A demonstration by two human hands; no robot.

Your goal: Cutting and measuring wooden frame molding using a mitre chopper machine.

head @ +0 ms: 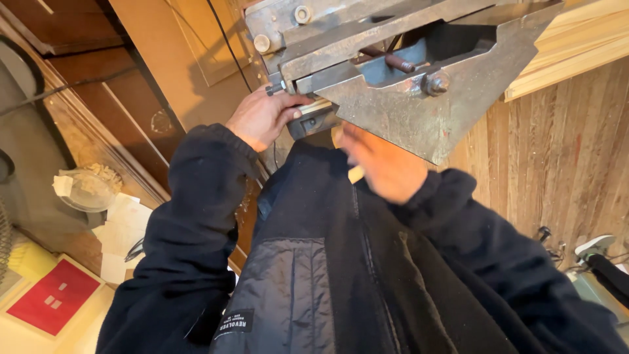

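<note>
A heavy grey steel machine frame (pixel 419 111) with bolts and a rusty rod juts over my chest from the top of the head view. My left hand (pixel 262 118) grips a small dark part (pixel 311 122) at the frame's lower left edge, next to a pale wooden strip. My right hand (pixel 383 164) is blurred just under the frame's slanted plate, fingers half curled; I cannot tell whether it holds anything. Both arms wear dark fleece sleeves.
A wooden plank floor (pixel 563 157) lies to the right, with pale wooden boards (pixel 576 46) at top right. On the left stand brown wooden panels (pixel 131 98), a clear bowl (pixel 85 190), loose papers (pixel 121 229) and a red sheet (pixel 56 305). A dark tool handle (pixel 606 269) sits at the right edge.
</note>
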